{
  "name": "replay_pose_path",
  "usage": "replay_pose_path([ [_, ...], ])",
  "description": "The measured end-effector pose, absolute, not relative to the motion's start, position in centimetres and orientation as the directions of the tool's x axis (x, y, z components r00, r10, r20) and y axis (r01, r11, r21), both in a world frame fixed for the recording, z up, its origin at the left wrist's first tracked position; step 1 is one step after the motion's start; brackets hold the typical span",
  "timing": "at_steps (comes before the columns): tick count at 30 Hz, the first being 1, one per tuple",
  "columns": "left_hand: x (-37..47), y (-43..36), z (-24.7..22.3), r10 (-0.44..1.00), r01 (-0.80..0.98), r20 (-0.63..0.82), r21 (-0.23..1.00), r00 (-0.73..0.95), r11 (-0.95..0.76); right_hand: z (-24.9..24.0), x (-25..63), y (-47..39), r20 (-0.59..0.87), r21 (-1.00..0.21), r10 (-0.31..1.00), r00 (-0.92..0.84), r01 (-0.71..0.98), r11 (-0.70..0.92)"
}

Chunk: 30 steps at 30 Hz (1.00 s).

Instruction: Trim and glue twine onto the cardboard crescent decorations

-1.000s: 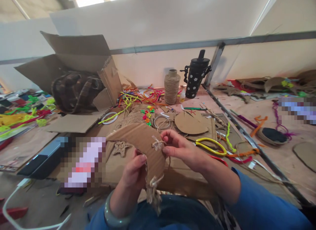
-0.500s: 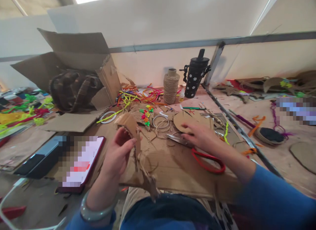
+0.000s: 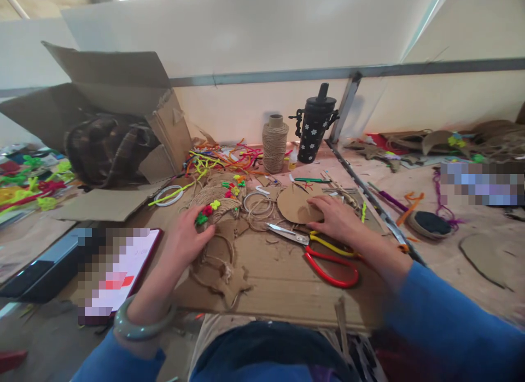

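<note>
My left hand (image 3: 189,237), a bangle on its wrist, is held with fingers apart beside red, green and yellow pipe-cleaner flowers (image 3: 208,211). These lie along a twine-wrapped crescent (image 3: 221,195). Just below that hand, a cardboard star (image 3: 235,285) with a twine ring (image 3: 223,245) rests on the cardboard. My right hand (image 3: 334,218) has its fingers apart at the right edge of a round cardboard disc (image 3: 293,204); whether the fingertips press on it is unclear. Scissors (image 3: 301,239) with red and yellow handles lie partly open below the disc.
A twine spool (image 3: 274,145) and a black flowered tumbler (image 3: 314,127) stand at the back. An open cardboard box (image 3: 174,130) holds a dark bag at the left. A phone (image 3: 123,272) lies front left, and a metal strip (image 3: 377,212) crosses the right side.
My left hand has let go of the cardboard piece with twine and moved to the flowers; the star now lies flat. My right hand has shifted slightly, showing the scissors more fully.
</note>
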<state>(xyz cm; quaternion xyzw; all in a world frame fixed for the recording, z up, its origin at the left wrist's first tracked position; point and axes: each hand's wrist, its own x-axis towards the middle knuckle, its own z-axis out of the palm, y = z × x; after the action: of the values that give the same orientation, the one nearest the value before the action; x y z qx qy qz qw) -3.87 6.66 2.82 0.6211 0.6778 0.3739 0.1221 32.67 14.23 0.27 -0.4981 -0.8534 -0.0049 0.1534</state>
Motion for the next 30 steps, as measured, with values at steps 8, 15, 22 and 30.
replay_pose_path([
  [8, -3.3, 6.5, 2.4, 0.948, 0.850, 0.302, 0.521, -0.099, -0.077, 2.0, 32.2, 11.9, 0.571, -0.162, 0.649, -0.502, 0.706, 0.689],
  [15, 2.8, 3.0, 5.6, 0.869, 0.715, 0.482, 0.568, 0.113, -0.407, 6.1, 29.2, 6.2, 0.709, -0.132, 0.415, -0.570, 0.471, 0.872],
  [22, 5.4, 2.4, 5.5, 0.942, 0.090, 0.255, 0.966, -0.220, -0.241, 6.9, 29.8, 3.9, 0.608, -0.344, 0.657, -0.446, 0.598, 0.724],
  [30, 7.0, 1.4, 5.8, 0.964, -0.614, -0.219, 0.785, -0.149, 0.084, 1.1, 34.3, 5.8, 0.069, -0.232, 0.866, -0.496, 0.836, 0.497],
])
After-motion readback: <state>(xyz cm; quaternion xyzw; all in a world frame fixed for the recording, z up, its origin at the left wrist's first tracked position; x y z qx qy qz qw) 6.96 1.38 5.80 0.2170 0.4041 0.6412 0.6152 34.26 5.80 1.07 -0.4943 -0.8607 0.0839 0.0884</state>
